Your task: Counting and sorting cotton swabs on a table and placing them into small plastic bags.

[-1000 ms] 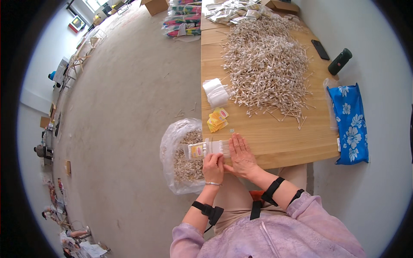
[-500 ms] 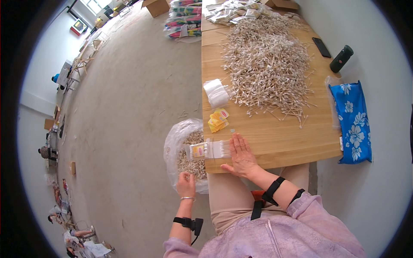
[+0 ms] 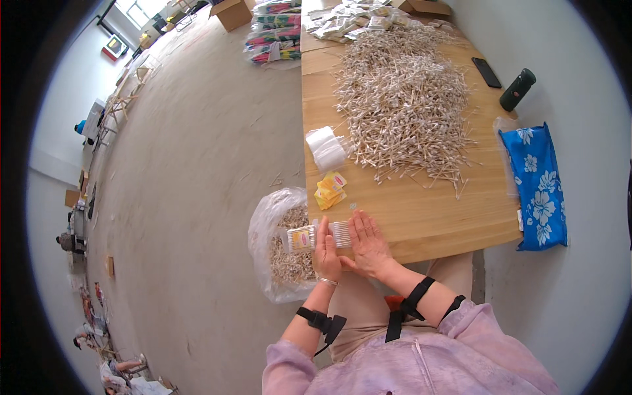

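My left hand (image 3: pixel 327 255) lies with fingers straight across the middle of a clear packet at the table's near left corner. The packet's left end (image 3: pixel 301 239), holding cotton swabs and a yellow card, juts past the table edge. A row of cotton swabs (image 3: pixel 341 234) shows between my hands. My right hand (image 3: pixel 371 249) rests flat on the wood at the right end of that row, fingers stretched out. Beyond my hands lie several yellow cards (image 3: pixel 330 191) and a stack of clear plastic bags (image 3: pixel 326 147).
A big heap of cotton swabs (image 3: pixel 408 105) covers the table (image 3: pixel 454 220) farther back, with filled packets (image 3: pixel 355 21) behind it. To the right are a phone (image 3: pixel 486 72), a dark green bottle (image 3: pixel 517 89) and a blue flowered pouch (image 3: pixel 538 187). Below left stands a plastic sack (image 3: pixel 261 247) of swabs.
My left hand has moved up and right from beside the sack onto the packet, its bent fingers now straight. My right hand has stayed in place on the table.
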Demonstrator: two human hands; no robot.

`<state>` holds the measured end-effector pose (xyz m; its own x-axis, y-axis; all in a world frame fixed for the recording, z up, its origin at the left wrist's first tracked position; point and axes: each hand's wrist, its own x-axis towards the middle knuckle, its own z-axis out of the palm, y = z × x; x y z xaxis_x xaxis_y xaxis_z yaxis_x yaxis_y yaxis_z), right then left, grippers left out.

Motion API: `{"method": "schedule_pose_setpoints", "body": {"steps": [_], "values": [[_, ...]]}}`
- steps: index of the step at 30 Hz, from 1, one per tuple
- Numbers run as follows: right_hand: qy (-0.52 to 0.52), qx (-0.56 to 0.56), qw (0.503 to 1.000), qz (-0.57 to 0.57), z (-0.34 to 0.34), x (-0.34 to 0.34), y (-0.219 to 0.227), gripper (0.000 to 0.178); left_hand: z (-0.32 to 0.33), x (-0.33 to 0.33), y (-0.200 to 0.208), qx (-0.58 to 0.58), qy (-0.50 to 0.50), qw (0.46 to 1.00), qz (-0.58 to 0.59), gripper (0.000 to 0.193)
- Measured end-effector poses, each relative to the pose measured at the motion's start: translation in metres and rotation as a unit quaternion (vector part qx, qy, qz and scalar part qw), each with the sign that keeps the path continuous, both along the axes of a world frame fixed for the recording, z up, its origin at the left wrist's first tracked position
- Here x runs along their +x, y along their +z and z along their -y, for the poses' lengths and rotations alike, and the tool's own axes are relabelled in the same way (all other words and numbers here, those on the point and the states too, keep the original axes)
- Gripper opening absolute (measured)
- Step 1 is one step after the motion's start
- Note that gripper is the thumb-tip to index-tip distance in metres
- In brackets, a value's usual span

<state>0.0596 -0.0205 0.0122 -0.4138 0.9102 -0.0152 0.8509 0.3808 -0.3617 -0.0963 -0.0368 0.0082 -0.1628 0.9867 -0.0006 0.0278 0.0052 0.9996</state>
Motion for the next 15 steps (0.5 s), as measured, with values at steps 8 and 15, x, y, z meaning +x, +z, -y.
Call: {"method": "schedule_pose_setpoints", "body": {"steps": [8, 15], "values": [[0.003, 0.017, 1.000, -0.008, 0.001, -0.001, -0.005, 0.094, -0.020, 0.022, -0.024, -0.007, -0.004, 0.987, 0.158, 0.048], [0.006, -0.002, 0.999, -0.033, 0.000, -0.001, -0.001, 0.094, -0.004, 0.006, -0.013, 0.075, -0.039, 0.973, -0.215, 0.041]]}}
